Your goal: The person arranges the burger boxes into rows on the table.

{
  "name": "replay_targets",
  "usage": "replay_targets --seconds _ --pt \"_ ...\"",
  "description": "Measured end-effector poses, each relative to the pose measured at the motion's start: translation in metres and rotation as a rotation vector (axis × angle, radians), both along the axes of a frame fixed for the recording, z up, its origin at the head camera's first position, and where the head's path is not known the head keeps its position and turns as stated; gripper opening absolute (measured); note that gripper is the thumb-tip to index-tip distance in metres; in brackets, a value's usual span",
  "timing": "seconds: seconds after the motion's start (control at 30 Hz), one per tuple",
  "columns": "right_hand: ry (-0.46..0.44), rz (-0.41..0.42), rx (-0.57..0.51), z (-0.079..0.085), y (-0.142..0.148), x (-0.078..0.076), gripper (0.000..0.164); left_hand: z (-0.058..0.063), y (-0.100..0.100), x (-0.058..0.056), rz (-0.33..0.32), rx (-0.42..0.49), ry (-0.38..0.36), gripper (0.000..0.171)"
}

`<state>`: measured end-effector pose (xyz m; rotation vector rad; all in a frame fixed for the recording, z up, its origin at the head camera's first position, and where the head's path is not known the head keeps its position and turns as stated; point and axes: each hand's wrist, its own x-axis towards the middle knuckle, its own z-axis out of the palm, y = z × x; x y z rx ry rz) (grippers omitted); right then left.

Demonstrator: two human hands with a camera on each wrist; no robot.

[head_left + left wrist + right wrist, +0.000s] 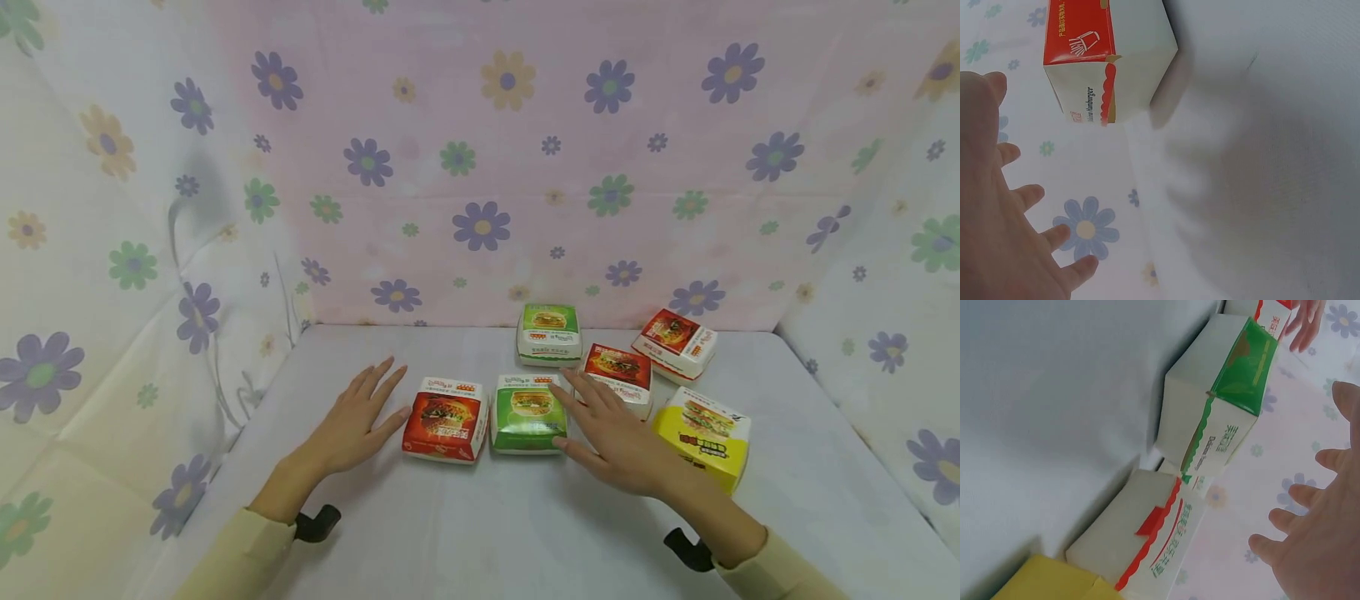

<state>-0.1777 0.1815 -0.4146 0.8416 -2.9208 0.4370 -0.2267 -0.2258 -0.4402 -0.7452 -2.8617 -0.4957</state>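
Right now, your front red burger box [446, 419] and front green burger box [529, 414] sit side by side on the tabletop [480, 533], between your left hand [358, 422] and right hand [618, 435]. Your fingers are extended and spread, gripping nothing; whether any graze either box, you can't tell. That pair looks arranged; four boxes probably remain: rear green box [550, 335], middle red box [618, 375], far red box [675, 344] and yellow box [705, 429]. Your right forearm [708, 508] partly covers the yellow one, and flowered cloth [420, 125] hangs behind everything.
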Motion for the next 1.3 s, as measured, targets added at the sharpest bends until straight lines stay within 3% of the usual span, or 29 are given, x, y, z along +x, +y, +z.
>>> replay_targets --seconds 0.33,0.73,0.97,1.3 --pt "-0.075 0.023 -0.126 0.004 -0.016 0.004 0.067 -0.005 0.003 -0.001 -0.011 0.119 -0.081 0.070" --pt "-0.129 0.032 -0.265 0.003 -0.038 0.005 0.070 -0.003 0.004 -0.003 -0.032 0.280 -0.236 0.069" --pt "-0.259 0.034 -0.403 0.003 -0.057 0.006 0.070 -0.003 0.006 -0.005 -0.019 0.399 -0.354 0.068" --pt "-0.438 0.024 -0.554 0.000 -0.087 0.011 0.063 -0.005 0.009 -0.006 0.028 0.406 -0.440 0.070"
